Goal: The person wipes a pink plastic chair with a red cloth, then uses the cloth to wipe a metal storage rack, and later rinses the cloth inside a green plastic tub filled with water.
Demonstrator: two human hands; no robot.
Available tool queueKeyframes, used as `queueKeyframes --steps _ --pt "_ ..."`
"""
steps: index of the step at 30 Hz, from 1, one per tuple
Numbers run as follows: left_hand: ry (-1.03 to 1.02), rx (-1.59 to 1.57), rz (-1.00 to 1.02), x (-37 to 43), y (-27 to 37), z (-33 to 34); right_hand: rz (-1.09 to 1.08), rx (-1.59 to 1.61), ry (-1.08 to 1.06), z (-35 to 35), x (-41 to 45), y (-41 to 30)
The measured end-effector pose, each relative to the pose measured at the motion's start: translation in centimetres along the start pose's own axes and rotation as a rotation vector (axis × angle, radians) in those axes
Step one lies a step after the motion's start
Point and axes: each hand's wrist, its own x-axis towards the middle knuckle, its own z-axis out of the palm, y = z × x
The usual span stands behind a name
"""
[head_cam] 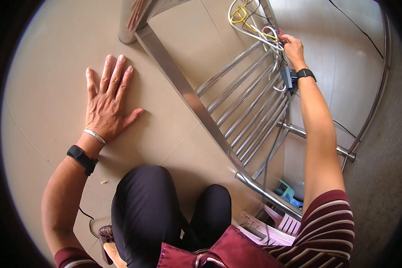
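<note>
My left hand (107,100) lies palm down on the beige tiled floor (174,147), fingers spread, with nothing in it. At the upper right my right hand (293,48) reaches to the upright of a metal rack, its fingertips bent at a tangle of white cables (269,37) and a yellow cable (243,16). What those fingertips touch is partly hidden, so I cannot tell whether they hold a cable. A dark grey device (285,77) is beside my right wrist, by the black strap.
The rack's steel tubes (234,90) and flat bar (194,100) run diagonally between my arms. Pink plastic items (278,234) and a turquoise plastic item (286,191) sit at the lower right. A round post (127,26) stands at the top.
</note>
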Motion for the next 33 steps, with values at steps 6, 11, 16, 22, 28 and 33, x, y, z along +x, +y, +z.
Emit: queueKeyframes --steps 6,11,16,22,28,33 --pt "0.002 -0.023 -0.001 0.5 0.2 -0.2 0.335 0.251 0.104 -3.9 -3.5 2.0" --pt "0.009 -0.024 0.006 0.5 0.3 -0.1 0.176 0.272 0.314 -4.0 -9.0 -7.6" --pt "0.014 -0.018 0.001 0.6 0.5 -0.2 -0.435 -0.029 0.133 2.7 -12.3 -16.0" --pt "0.037 -0.019 0.015 0.8 0.7 -0.2 -0.143 -0.178 -0.062 1.8 -3.6 -7.4" --pt "0.025 -0.018 0.014 0.5 0.6 -0.4 -0.079 -0.461 -0.168 2.2 0.0 -8.0" --pt "0.036 -0.033 0.014 0.6 0.6 -0.4 -0.191 -0.224 0.101 4.1 -4.3 -11.0"
